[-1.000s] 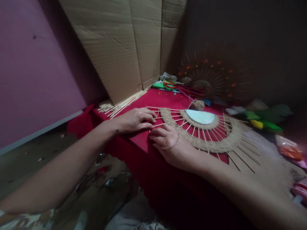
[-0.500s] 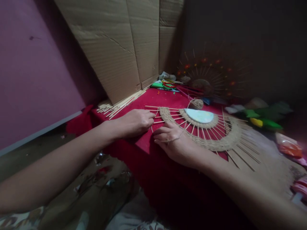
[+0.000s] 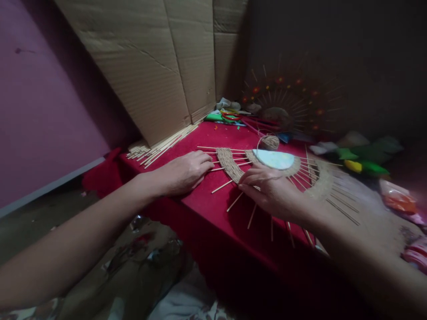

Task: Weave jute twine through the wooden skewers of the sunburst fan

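A half-round sunburst frame of thin wooden sticks [image 3: 222, 186] lies on the red cloth [image 3: 207, 213]. A pale blue half-disc [image 3: 273, 159] forms its centre, edged with twine. Farther out, a curved band of woven twine [image 3: 229, 164] crosses the sticks. My left hand [image 3: 191, 172] is closed at the stick ends on the left side. My right hand [image 3: 273, 186] lies over the lower band, fingers pinched together at its edge on the twine, which is mostly hidden there. Behind the half-disc rests a twine ball [image 3: 269, 142] with a loose strand.
Spare sticks [image 3: 163, 144] lie by a cardboard sheet [image 3: 140, 66] at the back left. Red-handled scissors [image 3: 231, 116] sit at the back. A second sunburst piece with orange flowers [image 3: 283, 100] leans on the dark wall. Packets [image 3: 398, 198] lie at the right.
My right hand has moved right, from the band's left end to its lower part. More stick ends show below. My left hand stays at the left sticks; the view has shifted slightly.
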A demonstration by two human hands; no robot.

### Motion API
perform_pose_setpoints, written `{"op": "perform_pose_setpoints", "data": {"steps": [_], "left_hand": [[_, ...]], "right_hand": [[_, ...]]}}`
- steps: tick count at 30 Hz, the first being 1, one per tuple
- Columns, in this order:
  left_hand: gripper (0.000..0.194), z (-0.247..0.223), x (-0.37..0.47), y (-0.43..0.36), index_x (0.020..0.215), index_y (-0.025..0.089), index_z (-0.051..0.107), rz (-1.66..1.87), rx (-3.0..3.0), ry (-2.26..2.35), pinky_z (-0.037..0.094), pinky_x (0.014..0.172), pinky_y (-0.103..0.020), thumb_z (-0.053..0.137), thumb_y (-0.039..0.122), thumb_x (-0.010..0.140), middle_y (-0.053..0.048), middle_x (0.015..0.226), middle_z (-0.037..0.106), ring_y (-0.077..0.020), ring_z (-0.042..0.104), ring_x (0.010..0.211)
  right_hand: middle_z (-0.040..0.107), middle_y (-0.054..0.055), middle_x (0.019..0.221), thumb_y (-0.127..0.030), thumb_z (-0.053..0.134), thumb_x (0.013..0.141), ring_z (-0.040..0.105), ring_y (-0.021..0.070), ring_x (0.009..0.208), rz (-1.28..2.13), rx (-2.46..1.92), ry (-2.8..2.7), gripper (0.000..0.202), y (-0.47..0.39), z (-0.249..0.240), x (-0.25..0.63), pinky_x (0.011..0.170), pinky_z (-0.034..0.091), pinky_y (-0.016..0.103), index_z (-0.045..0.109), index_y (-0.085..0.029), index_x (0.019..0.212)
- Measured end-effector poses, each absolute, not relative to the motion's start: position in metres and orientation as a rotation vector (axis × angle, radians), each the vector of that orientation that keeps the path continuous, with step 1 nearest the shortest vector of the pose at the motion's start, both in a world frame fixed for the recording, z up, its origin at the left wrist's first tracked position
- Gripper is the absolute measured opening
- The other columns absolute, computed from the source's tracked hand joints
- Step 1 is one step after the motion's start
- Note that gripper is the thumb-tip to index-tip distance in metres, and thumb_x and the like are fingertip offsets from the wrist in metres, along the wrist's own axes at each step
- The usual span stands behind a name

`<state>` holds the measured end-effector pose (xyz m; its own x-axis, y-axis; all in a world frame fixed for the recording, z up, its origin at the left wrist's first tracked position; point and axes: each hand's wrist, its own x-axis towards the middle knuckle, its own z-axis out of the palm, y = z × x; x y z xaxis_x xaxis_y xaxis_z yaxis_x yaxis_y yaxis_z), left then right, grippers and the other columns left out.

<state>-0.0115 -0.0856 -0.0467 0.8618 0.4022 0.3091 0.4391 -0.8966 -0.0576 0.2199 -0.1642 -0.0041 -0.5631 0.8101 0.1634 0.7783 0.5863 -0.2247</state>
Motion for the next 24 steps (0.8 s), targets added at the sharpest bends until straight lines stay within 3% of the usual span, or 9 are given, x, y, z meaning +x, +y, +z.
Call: {"op": "perform_pose_setpoints", "data": {"steps": [7,12,19,24], "left_hand": [[0.026,-0.039,-0.012,-0.08,0.109,0.013,0.06,-0.429,-3.032,-0.688,0.046,0.091,-0.037,0.044,0.024,0.092,-0.012,0.107,0.061,-0.0212,0.055,0.099],[0.033,-0.039,-0.004,-0.082,0.121,0.014,0.056,-0.498,-3.022,-0.782,0.043,0.097,-0.041,0.045,0.028,0.093,-0.015,0.121,0.054,-0.0243,0.049,0.112],[0.026,-0.041,0.013,-0.09,0.11,0.014,0.063,-0.714,-2.971,-0.71,0.046,0.082,-0.036,0.046,0.023,0.093,-0.011,0.097,0.057,-0.0203,0.051,0.092],[0.024,-0.045,0.021,-0.09,0.103,0.016,0.067,-0.764,-2.969,-0.583,0.046,0.079,-0.035,0.045,0.02,0.093,-0.01,0.096,0.06,-0.0194,0.054,0.088]], "right_hand": [[0.069,0.01,0.086,-0.014,0.048,0.091,0.059,0.0168,0.083,0.294,-1.221,-2.532,0.026,-0.173,-0.017,0.224,0.081,0.047,0.031,0.07,-0.012,0.077],[0.069,0.01,0.084,-0.013,0.048,0.091,0.059,0.0166,0.082,0.273,-1.194,-2.528,0.027,-0.173,-0.019,0.224,0.079,0.048,0.031,0.071,-0.011,0.078],[0.069,0.01,0.086,-0.009,0.051,0.088,0.059,0.0163,0.081,0.27,-1.167,-2.551,0.023,-0.174,-0.019,0.226,0.08,0.047,0.032,0.071,-0.012,0.08],[0.068,0.009,0.084,-0.009,0.05,0.088,0.058,0.017,0.082,0.316,-1.162,-2.554,0.023,-0.174,-0.019,0.228,0.08,0.047,0.033,0.071,-0.012,0.08]]}}
